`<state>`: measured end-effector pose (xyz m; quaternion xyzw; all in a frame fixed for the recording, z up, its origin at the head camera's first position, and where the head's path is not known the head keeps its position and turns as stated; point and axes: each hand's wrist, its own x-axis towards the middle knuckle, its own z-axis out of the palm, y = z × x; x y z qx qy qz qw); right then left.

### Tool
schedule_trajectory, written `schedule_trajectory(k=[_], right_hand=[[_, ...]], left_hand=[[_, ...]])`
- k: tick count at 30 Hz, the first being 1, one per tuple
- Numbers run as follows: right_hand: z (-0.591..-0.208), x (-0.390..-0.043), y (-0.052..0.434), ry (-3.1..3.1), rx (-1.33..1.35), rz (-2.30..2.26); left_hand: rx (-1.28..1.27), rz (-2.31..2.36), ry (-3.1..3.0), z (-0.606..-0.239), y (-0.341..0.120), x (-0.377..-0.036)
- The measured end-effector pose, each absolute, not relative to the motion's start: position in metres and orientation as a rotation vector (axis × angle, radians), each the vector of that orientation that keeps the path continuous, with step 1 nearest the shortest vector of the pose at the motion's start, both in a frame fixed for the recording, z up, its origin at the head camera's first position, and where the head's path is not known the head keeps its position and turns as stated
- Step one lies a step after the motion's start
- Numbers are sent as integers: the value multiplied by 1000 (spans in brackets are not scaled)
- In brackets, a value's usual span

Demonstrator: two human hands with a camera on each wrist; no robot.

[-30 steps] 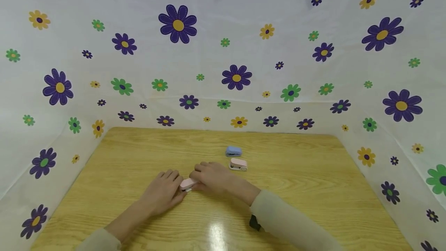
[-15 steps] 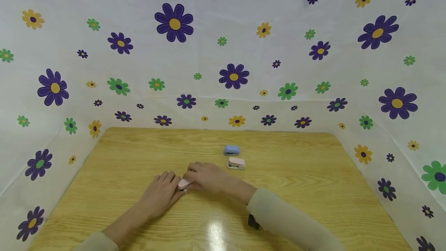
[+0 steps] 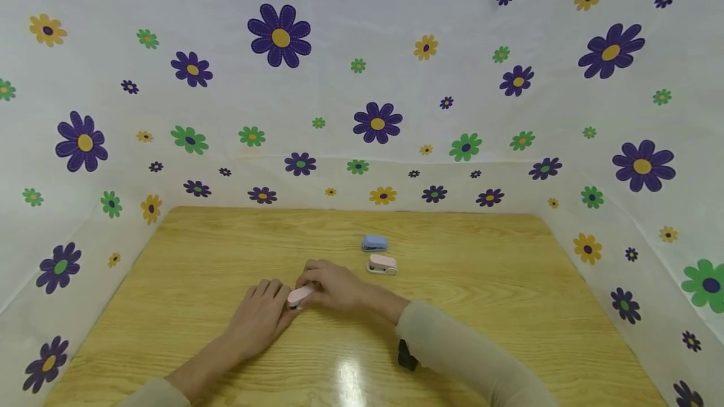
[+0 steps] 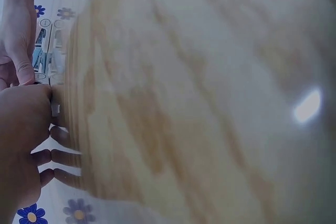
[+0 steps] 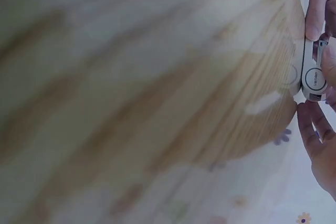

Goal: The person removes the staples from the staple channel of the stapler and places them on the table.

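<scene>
While both hands meet near the middle of the wooden table, a small pink stapler sits between them, just above the table surface. Right hand: fingers curled over the stapler's far end, pinching it from above. Left hand: palm down, fingers loosely together, tips touching the stapler's near end; can't tell from the head view whether they wrap it or only steady it. Left wrist view is mostly blurred wood grain; left hand shows at the frame edge with fingers slightly spread against the table. Right wrist view shows the stapler's pale underside edge-on, fingers pressed at its top end, more fingers below it.

Beyond the right hand, well apart from the held one: a second pink stapler lying on the table, and a blue stapler just behind it, near but not touching. Both forearms in beige sleeves. Flower-print sheet walls the table on three sides.
</scene>
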<state>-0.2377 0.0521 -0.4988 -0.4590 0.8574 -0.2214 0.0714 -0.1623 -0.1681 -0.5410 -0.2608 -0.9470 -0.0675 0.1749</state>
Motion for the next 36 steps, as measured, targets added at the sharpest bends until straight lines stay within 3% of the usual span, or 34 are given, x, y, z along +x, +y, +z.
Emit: schedule_trajectory(k=[16, 36], right_hand=[[-504, -237, 52, 2507, -1336, -862], [-505, -244, 59, 2323, -1000, -1134]], left_hand=[[-678, -334, -2719, -537, -163, -160], [-658, -303, -2751, -536, -164, -159]])
